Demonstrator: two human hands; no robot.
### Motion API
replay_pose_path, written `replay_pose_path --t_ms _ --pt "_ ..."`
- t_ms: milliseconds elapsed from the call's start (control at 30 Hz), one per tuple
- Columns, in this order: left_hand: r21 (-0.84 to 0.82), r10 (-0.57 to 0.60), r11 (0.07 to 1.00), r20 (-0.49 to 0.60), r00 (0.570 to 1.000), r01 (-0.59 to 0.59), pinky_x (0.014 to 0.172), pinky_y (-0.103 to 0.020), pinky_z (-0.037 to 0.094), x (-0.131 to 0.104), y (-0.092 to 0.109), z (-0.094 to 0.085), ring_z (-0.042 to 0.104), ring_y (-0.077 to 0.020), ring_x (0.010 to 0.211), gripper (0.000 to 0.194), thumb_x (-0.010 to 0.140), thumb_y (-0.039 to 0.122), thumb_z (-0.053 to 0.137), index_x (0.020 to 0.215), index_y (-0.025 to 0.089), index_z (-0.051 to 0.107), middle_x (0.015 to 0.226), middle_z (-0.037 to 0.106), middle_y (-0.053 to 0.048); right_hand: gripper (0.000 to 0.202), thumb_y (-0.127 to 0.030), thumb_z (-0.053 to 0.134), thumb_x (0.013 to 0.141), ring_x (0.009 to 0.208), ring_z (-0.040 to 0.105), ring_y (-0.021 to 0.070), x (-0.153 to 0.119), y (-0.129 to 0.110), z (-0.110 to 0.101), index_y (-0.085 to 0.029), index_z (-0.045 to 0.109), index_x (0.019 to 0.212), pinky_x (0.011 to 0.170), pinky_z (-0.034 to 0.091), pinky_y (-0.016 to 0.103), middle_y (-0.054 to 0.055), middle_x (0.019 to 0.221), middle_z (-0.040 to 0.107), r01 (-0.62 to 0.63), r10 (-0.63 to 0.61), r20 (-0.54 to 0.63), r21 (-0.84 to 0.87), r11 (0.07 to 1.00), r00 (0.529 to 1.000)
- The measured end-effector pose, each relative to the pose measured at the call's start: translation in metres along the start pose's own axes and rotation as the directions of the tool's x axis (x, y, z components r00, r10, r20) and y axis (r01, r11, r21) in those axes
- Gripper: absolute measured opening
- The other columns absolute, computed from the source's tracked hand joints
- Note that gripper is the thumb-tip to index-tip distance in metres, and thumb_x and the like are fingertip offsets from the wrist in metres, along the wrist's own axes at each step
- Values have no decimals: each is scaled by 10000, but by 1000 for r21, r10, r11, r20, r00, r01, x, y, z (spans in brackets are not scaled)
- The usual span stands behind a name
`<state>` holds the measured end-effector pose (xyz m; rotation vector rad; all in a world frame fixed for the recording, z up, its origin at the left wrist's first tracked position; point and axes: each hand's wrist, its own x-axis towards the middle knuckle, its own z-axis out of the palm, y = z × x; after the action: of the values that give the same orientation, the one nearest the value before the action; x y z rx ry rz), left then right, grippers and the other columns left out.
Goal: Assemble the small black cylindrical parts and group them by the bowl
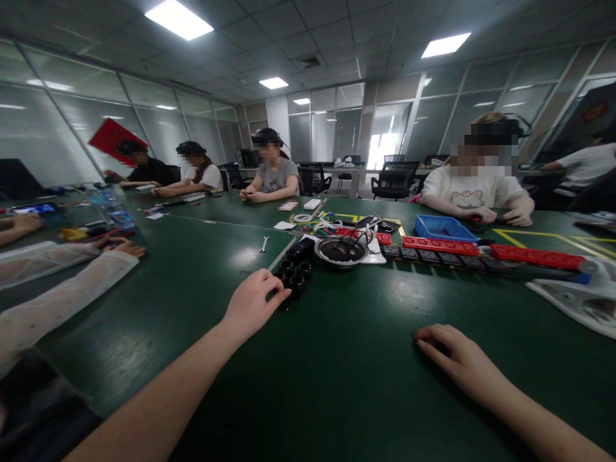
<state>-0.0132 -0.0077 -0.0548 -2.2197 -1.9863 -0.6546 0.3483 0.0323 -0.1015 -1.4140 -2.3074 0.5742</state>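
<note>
My left hand (257, 301) reaches to a cluster of small black round parts (297, 280) left of the table's middle. Its fingers are bent, with the thumb apart from them, and the fingertips partly overlap the cluster's left edge; whether they grip a part is unclear. On the right, my right hand (445, 350) rests on the green table (356, 359), fingers loosely curved and thumb apart, with nothing visible in it. Just behind the black parts are a black device (301, 248) and a round metal dish (341, 251) with dark cables in it.
Red and black power strips (440, 245) run across the right, with a blue tray (445, 228) behind. A wrench (264, 244) lies beyond my left hand. A white object (584, 292) sits far right. Another person's sleeved arms (72, 289) rest at left; people sit across.
</note>
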Motion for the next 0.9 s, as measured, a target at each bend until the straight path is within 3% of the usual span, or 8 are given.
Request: replay_pose_path --t_ms 133,233,333,400,467,667,767,900 --pt "-5 50 999 -25 998 -50 716 -290 386 10 1 -14 519 -175 753 402 889 334 252 689 168 558 748 559 -36 405 -479 332 805 722 549 213 -3 2 -1 -202 558 617 686 442 346 62 728 581 24 -25 -71 -19 1000 997" --pt "17 10 1000 -15 1000 -9 688 -273 395 31 4 -25 538 -179 779 361 889 367 250 1003 189 543 840 586 -32 473 -504 245 820 614 539 199 -6 4 0 -209 468 526 609 428 325 41 592 542 -61 60 -160 -4 998 985" --pt "140 -3 990 113 994 -13 698 -273 398 63 9 -27 544 -192 815 433 868 431 287 1225 208 390 906 590 -36 456 -495 217 824 543 537 191 -9 5 1 -206 557 728 533 415 300 13 541 534 -135 146 -143 85 987 979" --pt "198 34 977 236 971 -82 785 -272 380 88 11 -20 515 -205 946 447 851 444 320 1212 199 420 1066 554 -61 455 -477 215 829 524 543 189 -10 3 0 -195 539 977 512 416 292 -9 528 525 -133 149 -115 137 982 982" --pt "205 56 970 320 946 -127 823 -250 367 110 12 -9 502 -207 996 433 789 467 437 1131 213 512 1109 549 -51 447 -463 245 828 549 561 192 -11 2 -2 -190 478 1094 531 430 297 -13 553 540 -119 135 -94 159 980 986" --pt "267 -22 954 521 853 -139 737 -257 416 146 14 25 552 -244 930 573 568 547 629 1041 225 595 1035 614 -62 324 -419 352 819 782 590 215 -12 3 -4 -201 544 963 706 441 337 55 868 636 -55 71 -78 185 981 994" --pt "296 -68 947 565 823 -125 673 -243 426 151 16 32 578 -232 855 524 491 540 674 930 256 645 947 647 -36 292 -402 363 824 750 589 202 -13 5 -3 -207 570 888 679 443 320 42 831 645 -26 42 -86 177 984 995" --pt "258 -45 957 586 809 -134 658 -222 423 153 25 35 586 -202 822 391 560 490 653 874 257 660 899 658 -15 282 -385 364 825 687 582 184 -13 3 -4 -202 579 819 626 438 295 28 753 639 -11 21 -70 144 989 997"
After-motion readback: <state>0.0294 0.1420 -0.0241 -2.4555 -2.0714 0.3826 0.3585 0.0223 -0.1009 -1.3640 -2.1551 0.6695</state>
